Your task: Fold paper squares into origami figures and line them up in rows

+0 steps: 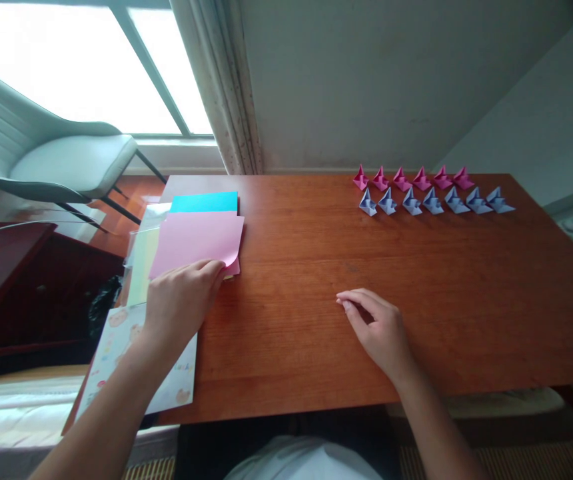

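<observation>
My left hand [184, 290] pinches the near right corner of a pink sheet of paper [196, 237], and that corner curls upward. Under it lie more pink paper and a blue sheet [206, 203], which shows along the far edge. Pale yellow paper [142, 263] sticks out on the left. My right hand [374, 323] hovers at or just above the middle of the table, thumb and fingertips together, with nothing visible between them. Far to the right stand a row of pink folded paper boats [421, 179] and a row of pale lilac ones [433, 201].
The brown wooden table [291, 347] stretches across the view. A printed white sheet [174, 383] with cartoon figures lies at its near left corner, partly under my left forearm. Beyond the left edge are a pale chair [74, 163] and a dark red cabinet [6, 273].
</observation>
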A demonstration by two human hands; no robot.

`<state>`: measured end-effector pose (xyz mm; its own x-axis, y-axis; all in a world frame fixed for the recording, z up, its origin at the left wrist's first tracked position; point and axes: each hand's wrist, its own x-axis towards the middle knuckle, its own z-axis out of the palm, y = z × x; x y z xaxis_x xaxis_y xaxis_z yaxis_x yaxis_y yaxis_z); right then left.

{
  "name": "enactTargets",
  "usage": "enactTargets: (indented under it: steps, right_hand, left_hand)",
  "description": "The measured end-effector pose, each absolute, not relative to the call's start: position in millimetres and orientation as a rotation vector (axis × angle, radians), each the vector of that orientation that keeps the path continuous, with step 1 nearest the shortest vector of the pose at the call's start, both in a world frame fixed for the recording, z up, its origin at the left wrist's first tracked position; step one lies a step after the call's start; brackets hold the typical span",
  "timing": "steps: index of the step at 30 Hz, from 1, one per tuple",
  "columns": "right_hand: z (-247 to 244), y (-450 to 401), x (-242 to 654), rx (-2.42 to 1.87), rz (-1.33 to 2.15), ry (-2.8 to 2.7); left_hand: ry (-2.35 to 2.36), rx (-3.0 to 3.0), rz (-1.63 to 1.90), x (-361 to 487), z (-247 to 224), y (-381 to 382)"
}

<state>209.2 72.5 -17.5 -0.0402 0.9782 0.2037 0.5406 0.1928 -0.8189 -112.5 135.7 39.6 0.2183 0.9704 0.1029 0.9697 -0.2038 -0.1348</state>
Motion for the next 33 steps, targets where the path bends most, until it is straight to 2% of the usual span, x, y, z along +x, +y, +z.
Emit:
enactTargets:
  steps: [8, 13, 18, 25, 30, 33]
  right_hand:
    - [-18.3, 72.6, 208.8, -1.441, 0.706, -1.693]
    - [-16.4, 72.0, 209.4, -1.464, 0.708, -1.622]
    - [-14.0, 63.9, 217.0, -1.446, 0.587, -1.485]
    - [-0.1, 39.7, 228.5, -1.386, 0.517, -1.661]
    - [10.9, 32.5, 228.7, -1.302, 0.648, -1.966]
    - [10.5, 31.4, 224.4, -1.337, 0.716, -1.928]
  left_hand:
    - [-1.798, -2.305, 0.005, -109.9, 46.6, 131.0]
    - [-1.604, -2.434, -0.52, -92.0, 54.1, 108.1]
    - [-1.064, -2.906, -0.858, -61.8, 41.2, 79.7]
    - [-1.353, -3.006, -1.141, -54.3, 18.4, 63.1]
    - [-1.662, -3.091, -1.288, -59.9, 24.6, 57.7]
    - [-1.855, -3.081, -1.297, -60.1, 28.1, 56.0]
